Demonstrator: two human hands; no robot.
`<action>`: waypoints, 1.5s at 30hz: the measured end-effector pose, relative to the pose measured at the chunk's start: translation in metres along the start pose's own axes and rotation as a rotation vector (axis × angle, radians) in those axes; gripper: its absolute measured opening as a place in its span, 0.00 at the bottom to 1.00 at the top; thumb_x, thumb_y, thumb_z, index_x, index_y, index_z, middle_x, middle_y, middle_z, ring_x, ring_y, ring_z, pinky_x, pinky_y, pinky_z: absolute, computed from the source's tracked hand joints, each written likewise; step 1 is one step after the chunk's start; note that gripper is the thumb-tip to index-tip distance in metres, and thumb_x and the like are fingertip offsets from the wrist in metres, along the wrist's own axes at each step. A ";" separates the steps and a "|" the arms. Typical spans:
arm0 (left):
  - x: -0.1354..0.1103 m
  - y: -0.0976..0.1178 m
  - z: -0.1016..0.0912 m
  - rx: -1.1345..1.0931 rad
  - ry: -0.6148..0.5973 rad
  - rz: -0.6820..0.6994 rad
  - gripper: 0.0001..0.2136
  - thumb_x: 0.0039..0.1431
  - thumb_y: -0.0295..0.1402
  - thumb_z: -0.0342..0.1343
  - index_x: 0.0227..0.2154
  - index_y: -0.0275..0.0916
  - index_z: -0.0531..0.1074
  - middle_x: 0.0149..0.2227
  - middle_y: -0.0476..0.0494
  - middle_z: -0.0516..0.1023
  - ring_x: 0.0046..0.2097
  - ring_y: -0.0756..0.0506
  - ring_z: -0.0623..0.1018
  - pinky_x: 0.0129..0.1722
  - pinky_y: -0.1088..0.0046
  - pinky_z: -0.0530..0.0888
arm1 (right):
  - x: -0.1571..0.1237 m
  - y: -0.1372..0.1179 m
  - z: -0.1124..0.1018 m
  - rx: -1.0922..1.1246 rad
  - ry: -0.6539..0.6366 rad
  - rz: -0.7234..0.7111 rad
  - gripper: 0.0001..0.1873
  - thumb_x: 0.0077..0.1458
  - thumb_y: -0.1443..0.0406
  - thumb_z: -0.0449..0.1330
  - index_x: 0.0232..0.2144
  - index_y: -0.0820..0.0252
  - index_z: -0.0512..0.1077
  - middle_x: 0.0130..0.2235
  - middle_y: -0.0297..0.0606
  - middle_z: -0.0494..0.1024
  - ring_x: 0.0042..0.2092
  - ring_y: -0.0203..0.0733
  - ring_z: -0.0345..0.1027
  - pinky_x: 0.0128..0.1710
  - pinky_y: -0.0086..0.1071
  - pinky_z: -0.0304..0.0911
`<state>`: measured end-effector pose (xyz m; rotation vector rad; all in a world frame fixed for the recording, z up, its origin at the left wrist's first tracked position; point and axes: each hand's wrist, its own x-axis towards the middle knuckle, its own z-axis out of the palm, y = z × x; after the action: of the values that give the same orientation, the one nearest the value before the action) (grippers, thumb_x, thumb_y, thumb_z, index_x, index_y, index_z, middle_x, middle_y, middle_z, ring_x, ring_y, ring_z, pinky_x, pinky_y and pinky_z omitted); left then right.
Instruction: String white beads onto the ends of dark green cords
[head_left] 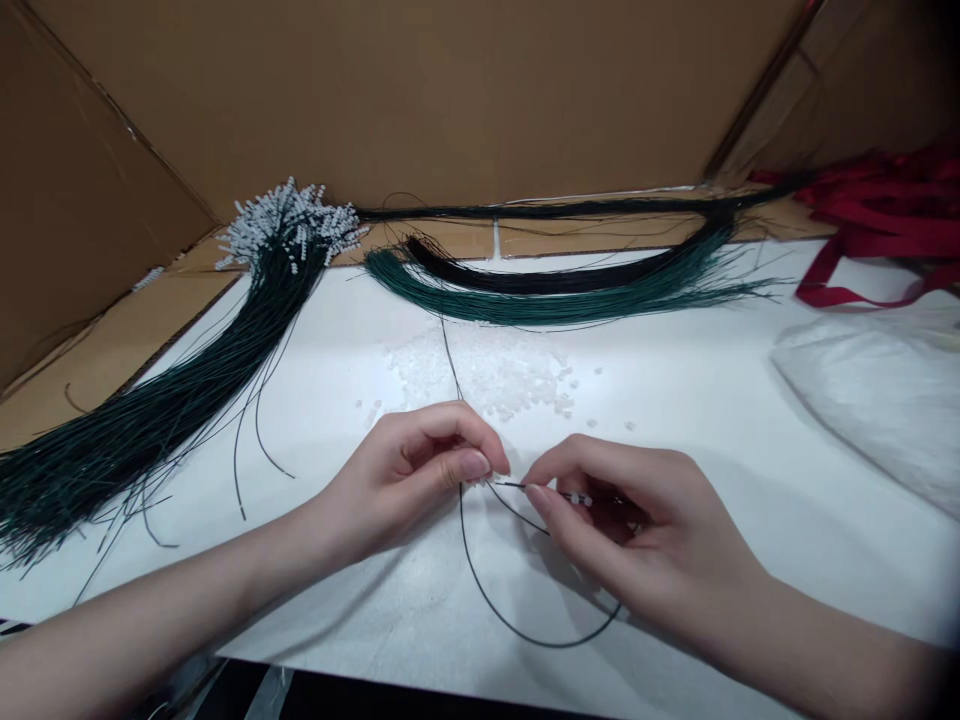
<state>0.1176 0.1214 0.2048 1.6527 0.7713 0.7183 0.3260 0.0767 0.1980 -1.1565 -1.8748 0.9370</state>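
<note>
Grasping a thin dark wire (555, 645) between thumb and index finger of the right hand (652, 510), on the near side of the heap of clear beads (487, 375) and a little to its right. Pinching tiny pale beads (478, 484) in the fingertips of the left hand (420, 460), directly on the near side of the heap, hard to make out at this size. Holding both sets of fingers close together without contact. Showing a few white beads (579, 499) beside the right fingers, nearer than the heap; impossible to tell whether all threaded. Letting the wire curve in a wide loop, well to the near side of the heap. Working at a white desk (712, 370), with a curved bundle of green wires (525, 308) beyond the heap and, farther beyond it, a bundle of black wires (540, 281). Flanked left of the heap by a thick sheaf of dark green wires (217, 360) with white beaded tips (292, 225), right of it by a translucent plastic bag (885, 390) and red ribbon (862, 245). Closed in beyond the heap by cardboard walls (450, 100).
</note>
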 end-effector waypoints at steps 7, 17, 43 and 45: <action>-0.002 -0.002 0.005 -0.199 0.015 -0.057 0.02 0.61 0.26 0.59 0.33 0.36 0.76 0.32 0.47 0.76 0.34 0.52 0.73 0.35 0.80 0.70 | 0.000 -0.002 0.000 -0.001 0.042 -0.010 0.07 0.57 0.71 0.57 0.28 0.60 0.71 0.19 0.25 0.59 0.20 0.28 0.51 0.18 0.23 0.48; 0.000 -0.005 0.004 -0.381 0.005 -0.110 0.05 0.60 0.25 0.61 0.38 0.38 0.77 0.32 0.50 0.76 0.34 0.56 0.75 0.35 0.87 0.72 | 0.000 -0.003 -0.001 0.001 0.041 -0.009 0.07 0.57 0.71 0.57 0.28 0.60 0.71 0.19 0.26 0.59 0.20 0.28 0.51 0.18 0.24 0.48; 0.001 -0.014 0.006 -0.512 -0.011 -0.114 0.04 0.57 0.22 0.63 0.34 0.36 0.75 0.33 0.48 0.79 0.35 0.54 0.79 0.36 0.84 0.76 | -0.001 -0.002 -0.001 -0.024 0.047 -0.026 0.07 0.57 0.72 0.56 0.28 0.60 0.71 0.19 0.26 0.60 0.20 0.27 0.51 0.17 0.23 0.48; 0.001 -0.015 0.006 -0.521 -0.006 -0.112 0.05 0.57 0.22 0.63 0.34 0.36 0.74 0.33 0.48 0.79 0.35 0.54 0.79 0.36 0.84 0.76 | -0.001 -0.002 -0.001 -0.030 0.049 -0.032 0.07 0.57 0.72 0.56 0.28 0.60 0.71 0.19 0.26 0.60 0.20 0.27 0.51 0.17 0.23 0.48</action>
<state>0.1216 0.1211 0.1893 1.1316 0.6021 0.7585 0.3265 0.0755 0.2000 -1.1540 -1.8677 0.8585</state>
